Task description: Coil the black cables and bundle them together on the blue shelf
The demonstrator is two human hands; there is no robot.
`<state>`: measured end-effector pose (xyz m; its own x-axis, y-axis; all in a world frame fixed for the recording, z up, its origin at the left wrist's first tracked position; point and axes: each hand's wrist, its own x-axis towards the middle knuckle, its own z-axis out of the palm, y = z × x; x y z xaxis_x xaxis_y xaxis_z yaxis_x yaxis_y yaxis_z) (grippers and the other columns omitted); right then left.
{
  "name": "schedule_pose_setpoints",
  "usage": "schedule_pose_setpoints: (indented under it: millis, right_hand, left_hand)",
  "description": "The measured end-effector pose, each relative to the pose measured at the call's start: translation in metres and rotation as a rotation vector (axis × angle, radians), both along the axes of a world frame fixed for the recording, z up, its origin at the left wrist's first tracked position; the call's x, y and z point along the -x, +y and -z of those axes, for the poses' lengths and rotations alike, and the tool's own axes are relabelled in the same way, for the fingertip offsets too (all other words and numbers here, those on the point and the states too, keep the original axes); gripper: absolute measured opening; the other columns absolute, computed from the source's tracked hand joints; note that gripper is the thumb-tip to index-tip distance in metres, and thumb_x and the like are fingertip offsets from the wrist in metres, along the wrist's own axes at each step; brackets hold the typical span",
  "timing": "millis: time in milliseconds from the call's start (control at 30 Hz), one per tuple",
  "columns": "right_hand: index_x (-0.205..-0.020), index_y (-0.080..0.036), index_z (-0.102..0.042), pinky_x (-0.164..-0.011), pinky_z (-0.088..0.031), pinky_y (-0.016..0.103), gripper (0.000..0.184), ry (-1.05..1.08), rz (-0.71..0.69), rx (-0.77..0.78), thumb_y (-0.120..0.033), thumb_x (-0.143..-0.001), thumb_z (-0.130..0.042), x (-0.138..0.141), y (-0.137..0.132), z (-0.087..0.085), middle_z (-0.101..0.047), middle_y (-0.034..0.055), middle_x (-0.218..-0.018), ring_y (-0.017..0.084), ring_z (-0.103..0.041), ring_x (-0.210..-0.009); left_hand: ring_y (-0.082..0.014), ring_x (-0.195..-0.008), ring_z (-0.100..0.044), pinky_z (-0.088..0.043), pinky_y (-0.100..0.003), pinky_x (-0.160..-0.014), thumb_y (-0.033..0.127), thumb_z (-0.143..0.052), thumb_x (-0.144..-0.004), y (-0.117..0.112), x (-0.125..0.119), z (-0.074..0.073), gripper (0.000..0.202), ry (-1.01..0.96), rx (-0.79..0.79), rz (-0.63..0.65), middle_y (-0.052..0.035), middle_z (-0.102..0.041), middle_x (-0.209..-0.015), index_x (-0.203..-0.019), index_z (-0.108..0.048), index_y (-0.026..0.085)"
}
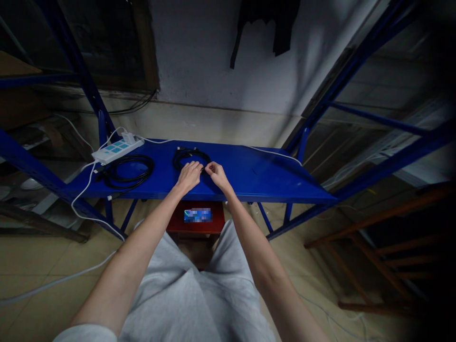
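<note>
A coiled black cable with connector ends lies on the blue shelf. My left hand rests over the coil's near side, its fingers curled down on the cable. Just to the right, my right hand pinches a thin dark piece at the coil's right edge, close to the left fingertips. That piece is too small to name for certain, though it looks joined to the cable. Further left on the shelf lies a second black cable coil, touched by neither hand.
A white power strip sits at the shelf's left end, its white cord hanging to the floor. Blue uprights flank the shelf. Below it, a red stool carries a phone-like object. A wooden chair stands right.
</note>
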<state>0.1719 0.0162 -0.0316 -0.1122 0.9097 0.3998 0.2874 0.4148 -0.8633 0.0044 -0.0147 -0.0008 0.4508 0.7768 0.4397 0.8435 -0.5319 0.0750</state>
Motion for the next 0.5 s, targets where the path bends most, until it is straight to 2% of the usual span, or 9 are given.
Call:
schedule_pose_setpoints:
  millis: [200,367,500]
  right_hand:
    - [-0.078,-0.02,-0.056,-0.068,-0.047,0.027,0.011,-0.01,0.05,-0.014,-0.031,-0.077,-0.054,0.0027,0.0036,0.0049,-0.063,0.0011,-0.075,0.015,-0.058,-0.069]
    - [-0.076,-0.021,-0.055,-0.065,-0.044,0.026,0.009,-0.107,0.099,-0.047,-0.029,-0.076,-0.053,0.0028,0.0019,0.0033,-0.059,-0.0016,-0.069,0.014,-0.055,-0.065]
    - [-0.076,-0.021,-0.054,-0.065,-0.044,0.026,0.011,-0.1,0.067,-0.052,-0.031,-0.078,-0.05,0.0012,-0.0004,-0.0003,-0.059,-0.0013,-0.069,0.015,-0.056,-0.066]
  left_hand:
    - [-0.0276,-0.11,-0.056,-0.042,-0.041,-0.094,0.017,-0.039,-0.097,0.0018,-0.0006,0.003,0.026,-0.023,0.015,-0.006,-0.0131,-0.066,-0.108,-0.108,-0.063,0.017]
    - [-0.0276,-0.111,-0.056,-0.042,-0.041,-0.094,0.016,-0.042,-0.094,0.0022,-0.0004,0.0029,0.025,-0.012,0.016,0.003,-0.0125,-0.066,-0.111,-0.109,-0.062,0.018]
    - [-0.0273,-0.111,-0.057,-0.042,-0.04,-0.094,0.016,-0.042,-0.095,0.0023,0.0,0.0025,0.024,-0.02,0.015,0.011,-0.0121,-0.066,-0.11,-0.109,-0.061,0.018]
